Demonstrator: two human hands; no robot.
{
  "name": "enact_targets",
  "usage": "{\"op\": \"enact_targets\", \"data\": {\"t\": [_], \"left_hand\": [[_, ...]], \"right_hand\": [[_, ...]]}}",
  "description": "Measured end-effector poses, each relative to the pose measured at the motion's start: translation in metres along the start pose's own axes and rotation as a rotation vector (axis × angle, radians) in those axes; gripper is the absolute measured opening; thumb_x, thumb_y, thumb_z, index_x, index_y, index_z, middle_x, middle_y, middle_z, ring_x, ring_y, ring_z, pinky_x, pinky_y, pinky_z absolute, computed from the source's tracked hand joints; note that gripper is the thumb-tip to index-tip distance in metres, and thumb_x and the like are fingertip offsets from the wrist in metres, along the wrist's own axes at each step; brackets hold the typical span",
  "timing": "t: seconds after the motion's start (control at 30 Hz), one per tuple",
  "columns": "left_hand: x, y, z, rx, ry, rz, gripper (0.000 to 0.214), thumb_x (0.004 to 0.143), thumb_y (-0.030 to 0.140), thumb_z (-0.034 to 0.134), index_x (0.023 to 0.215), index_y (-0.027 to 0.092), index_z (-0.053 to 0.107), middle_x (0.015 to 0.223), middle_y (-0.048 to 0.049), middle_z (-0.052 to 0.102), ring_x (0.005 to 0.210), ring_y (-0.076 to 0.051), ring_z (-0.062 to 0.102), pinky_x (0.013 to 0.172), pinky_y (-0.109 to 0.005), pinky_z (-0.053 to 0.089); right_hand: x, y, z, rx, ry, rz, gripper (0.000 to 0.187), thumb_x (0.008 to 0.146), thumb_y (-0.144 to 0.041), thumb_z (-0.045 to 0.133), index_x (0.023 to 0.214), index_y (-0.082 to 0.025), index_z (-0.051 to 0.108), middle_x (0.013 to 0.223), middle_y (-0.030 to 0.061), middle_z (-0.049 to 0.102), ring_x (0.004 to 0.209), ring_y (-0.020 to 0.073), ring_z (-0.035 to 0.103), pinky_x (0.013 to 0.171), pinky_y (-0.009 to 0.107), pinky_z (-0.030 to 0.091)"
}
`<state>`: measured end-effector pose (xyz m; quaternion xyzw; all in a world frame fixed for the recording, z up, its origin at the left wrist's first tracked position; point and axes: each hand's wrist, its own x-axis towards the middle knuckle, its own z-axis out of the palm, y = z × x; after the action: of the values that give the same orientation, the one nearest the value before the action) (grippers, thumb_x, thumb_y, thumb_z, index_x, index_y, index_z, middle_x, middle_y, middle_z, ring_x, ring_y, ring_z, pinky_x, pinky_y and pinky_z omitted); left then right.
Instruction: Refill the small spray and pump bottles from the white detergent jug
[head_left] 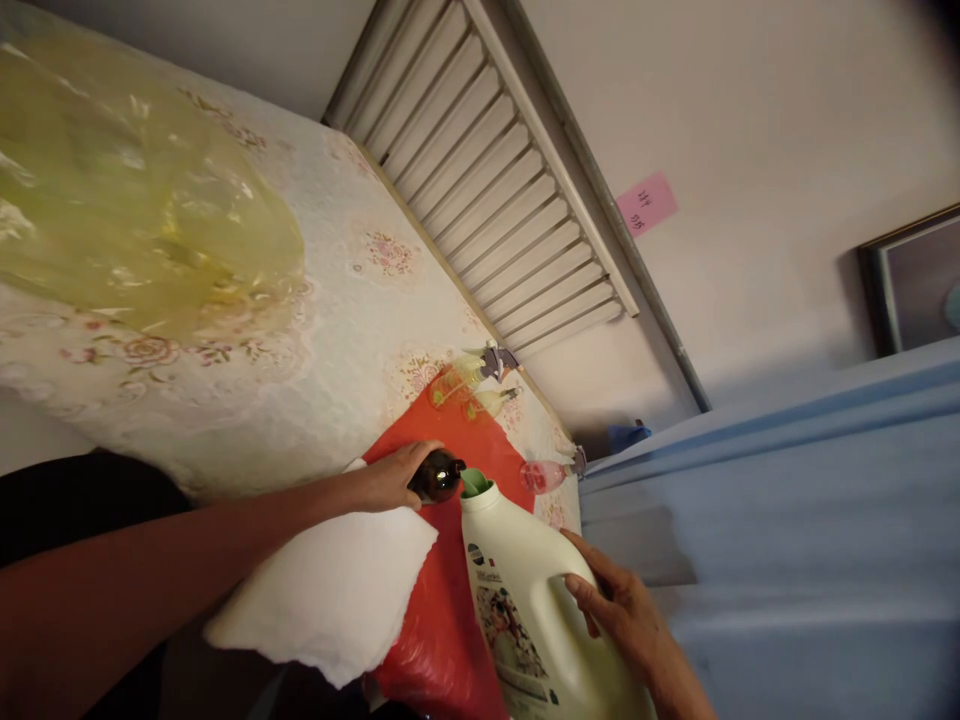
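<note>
My left hand (394, 480) is wrapped around a small dark bottle (436, 477), whose neck points right, close to the mouth of a large jug. Whether the two mouths touch I cannot tell. The pale green laundry detergent jug (517, 570) has a printed label and a green spout (474, 484), and leans up toward the left. My right hand (630, 610) grips it by its handle. A white cloth or paper towel (337, 590) lies under my left wrist. Red plastic sheeting (442, 610) spreads beneath the bottle and jug.
Clear spray bottles (472, 370) stand on the red sheet's far end, and a bottle of pink liquid (544, 477) is at its right. A yellow plastic bag (150, 200) lies on the flowered tablecloth (330, 340). Beyond are a radiator (487, 180) and blue cloth (795, 530).
</note>
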<state>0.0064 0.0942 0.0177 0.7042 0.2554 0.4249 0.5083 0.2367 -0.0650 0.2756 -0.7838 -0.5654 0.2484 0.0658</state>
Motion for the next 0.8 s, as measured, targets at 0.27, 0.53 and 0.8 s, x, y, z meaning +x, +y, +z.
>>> {"op": "enact_targets", "data": {"t": [0.27,0.53,0.8], "left_hand": [[0.001,-0.01,0.004,-0.006,0.007,-0.03,0.089,0.056,0.01,0.069,0.138,0.027,0.039,0.14,-0.0087,0.052,0.129,-0.034,0.048,0.107,-0.045,0.04],[0.001,-0.011,0.005,-0.024,0.016,-0.029,0.09,0.055,0.011,0.071,0.138,0.028,0.041,0.138,-0.008,0.054,0.129,-0.035,0.049,0.105,-0.044,0.042],[0.001,-0.007,0.003,-0.002,0.011,-0.019,0.087,0.056,0.011,0.069,0.137,0.029,0.042,0.137,-0.0078,0.054,0.128,-0.034,0.049,0.105,-0.046,0.042]], "right_hand": [[0.001,-0.004,-0.001,-0.018,0.003,-0.006,0.074,0.08,-0.058,0.059,0.139,-0.013,0.056,0.059,-0.0036,0.052,0.048,0.0115,0.041,0.052,0.026,0.04],[-0.001,-0.008,-0.001,-0.021,0.014,0.006,0.076,0.078,-0.059,0.06,0.138,-0.012,0.057,0.053,-0.0049,0.049,0.046,0.0122,0.042,0.05,0.026,0.041],[0.0,-0.005,0.0,-0.011,0.018,0.013,0.075,0.076,-0.059,0.061,0.137,-0.014,0.058,0.058,-0.0038,0.055,0.045,0.0116,0.043,0.05,0.026,0.042]]}}
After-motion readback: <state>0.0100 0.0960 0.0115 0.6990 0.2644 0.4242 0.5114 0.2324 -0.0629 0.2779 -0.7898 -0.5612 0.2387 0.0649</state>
